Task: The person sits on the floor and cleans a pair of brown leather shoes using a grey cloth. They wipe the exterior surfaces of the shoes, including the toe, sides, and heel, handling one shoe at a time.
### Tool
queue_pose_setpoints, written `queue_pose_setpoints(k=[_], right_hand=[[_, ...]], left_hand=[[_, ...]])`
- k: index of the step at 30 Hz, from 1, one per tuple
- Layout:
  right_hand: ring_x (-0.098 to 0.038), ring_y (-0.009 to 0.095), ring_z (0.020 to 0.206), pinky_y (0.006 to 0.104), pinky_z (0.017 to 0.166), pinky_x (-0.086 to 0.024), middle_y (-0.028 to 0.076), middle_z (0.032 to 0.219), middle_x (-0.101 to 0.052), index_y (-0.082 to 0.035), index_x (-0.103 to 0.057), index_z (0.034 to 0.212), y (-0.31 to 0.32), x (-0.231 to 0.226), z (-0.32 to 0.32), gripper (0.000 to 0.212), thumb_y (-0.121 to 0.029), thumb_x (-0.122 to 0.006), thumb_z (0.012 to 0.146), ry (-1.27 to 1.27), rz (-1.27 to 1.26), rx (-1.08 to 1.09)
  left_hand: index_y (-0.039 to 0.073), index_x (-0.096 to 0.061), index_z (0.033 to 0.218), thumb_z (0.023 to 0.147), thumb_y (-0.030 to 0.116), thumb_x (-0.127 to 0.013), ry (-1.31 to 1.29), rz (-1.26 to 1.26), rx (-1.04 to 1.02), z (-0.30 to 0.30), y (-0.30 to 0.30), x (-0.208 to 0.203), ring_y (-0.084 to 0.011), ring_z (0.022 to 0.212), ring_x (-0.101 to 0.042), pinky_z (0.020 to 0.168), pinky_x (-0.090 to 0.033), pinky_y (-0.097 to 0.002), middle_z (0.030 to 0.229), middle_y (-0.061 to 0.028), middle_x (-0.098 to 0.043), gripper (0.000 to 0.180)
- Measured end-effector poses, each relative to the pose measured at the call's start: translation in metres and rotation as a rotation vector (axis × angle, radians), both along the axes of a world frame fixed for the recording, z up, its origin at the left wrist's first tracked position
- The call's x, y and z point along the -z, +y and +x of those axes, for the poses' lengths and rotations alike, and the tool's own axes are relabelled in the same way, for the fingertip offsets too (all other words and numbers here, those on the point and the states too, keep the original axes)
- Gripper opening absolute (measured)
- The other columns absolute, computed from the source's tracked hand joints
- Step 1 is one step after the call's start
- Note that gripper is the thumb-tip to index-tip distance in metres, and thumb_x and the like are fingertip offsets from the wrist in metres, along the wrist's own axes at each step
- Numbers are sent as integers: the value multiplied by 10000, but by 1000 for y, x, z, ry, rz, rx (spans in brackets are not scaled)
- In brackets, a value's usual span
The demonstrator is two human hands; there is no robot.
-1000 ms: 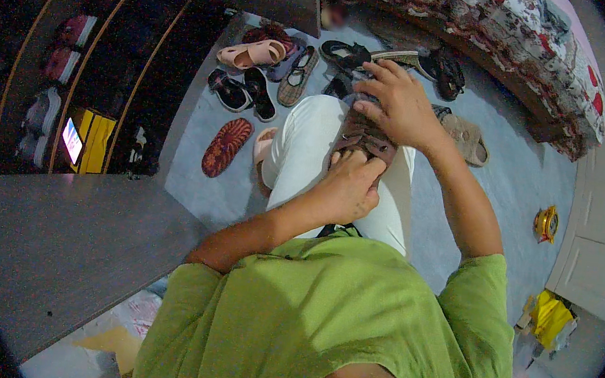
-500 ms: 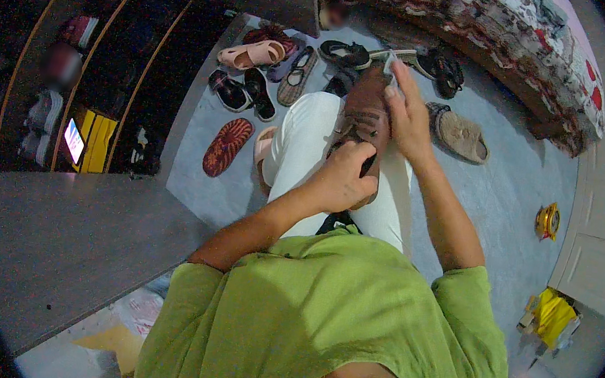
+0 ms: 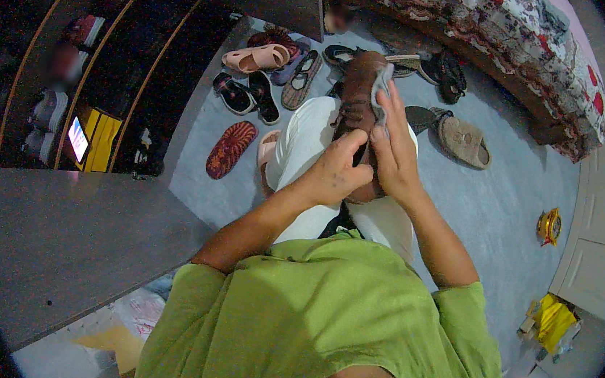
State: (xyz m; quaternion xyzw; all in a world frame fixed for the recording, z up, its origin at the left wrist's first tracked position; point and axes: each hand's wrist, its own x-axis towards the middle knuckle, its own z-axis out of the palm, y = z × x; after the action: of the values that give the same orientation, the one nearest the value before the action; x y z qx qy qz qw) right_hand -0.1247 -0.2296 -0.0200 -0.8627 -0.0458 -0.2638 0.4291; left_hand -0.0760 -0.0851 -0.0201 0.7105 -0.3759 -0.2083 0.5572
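Observation:
A brown leather lace-up shoe [image 3: 362, 85] is held over my lap, its toe pointing away from me. My left hand [image 3: 337, 169] grips it at the opening, the thumb near the laces and some fingers hidden inside. A thin grey cloth [image 3: 384, 86] lies along the shoe's right side. My right hand [image 3: 397, 154] presses this cloth against the shoe with its fingers stretched forward. White trousers [image 3: 306, 135] cover my legs beneath the shoe.
Several slippers and shoes lie on the floor ahead, among them pink sandals [image 3: 257, 58], a red patterned slipper [image 3: 232, 150] and a beige slipper [image 3: 465, 141]. A dark shoe rack [image 3: 114, 61] stands left, beside a grey panel [image 3: 79, 240]. A bed [image 3: 477, 42] borders the far right.
My right hand and the cloth have slid back from the toe along the shoe's right side. The shoe has turned slightly, its toe shifting left. My left hand keeps its grip.

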Motion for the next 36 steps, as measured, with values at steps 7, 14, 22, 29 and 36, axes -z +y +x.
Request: queue_pose_setpoints(k=[7,14,22,29,36], right_hand=[[-243,316,1361,369,1100,-195,173,1458,-279,-51,-443,1316,-21,4,55,414,-226,-428,941,19,172,1],[-335,318,1317,355,1079,-240,194,1422,-341,0,-482,1269,-14,6,35,394,-203,-430,935,14,172,89],[-439,320,1243,367,1034,-310,177,1338,-462,-21,-543,1193,-38,-18,9,360,-250,-436,936,-3,273,134],[-468,286,1201,459,1065,-247,115,1241,-544,-59,-596,1104,-39,-46,6,329,-276,-514,871,54,-558,-147],[-530,275,1098,472,1011,-299,127,1137,-592,-62,-634,1020,-47,-44,42,345,-333,-454,905,280,-565,-369]], left_hand=[[-22,-423,882,725,151,-562,89,-10,-6,-2,-4,6,-346,805,-473,761,-404,-405,874,-216,-488,272],[-21,-456,904,729,161,-576,33,-5,-35,0,-8,2,-319,853,-494,784,-409,-388,895,-193,-506,280],[6,-550,945,701,171,-587,-346,215,-29,6,-8,-22,-389,868,-492,784,-409,-444,891,-225,-510,297],[24,-590,1013,705,185,-556,-486,428,348,6,-26,-23,-416,1002,-489,884,-384,-480,1044,-239,-548,350],[39,-601,992,705,176,-554,-458,308,231,8,-27,-17,-401,969,-531,921,-348,-516,983,-219,-587,321]])
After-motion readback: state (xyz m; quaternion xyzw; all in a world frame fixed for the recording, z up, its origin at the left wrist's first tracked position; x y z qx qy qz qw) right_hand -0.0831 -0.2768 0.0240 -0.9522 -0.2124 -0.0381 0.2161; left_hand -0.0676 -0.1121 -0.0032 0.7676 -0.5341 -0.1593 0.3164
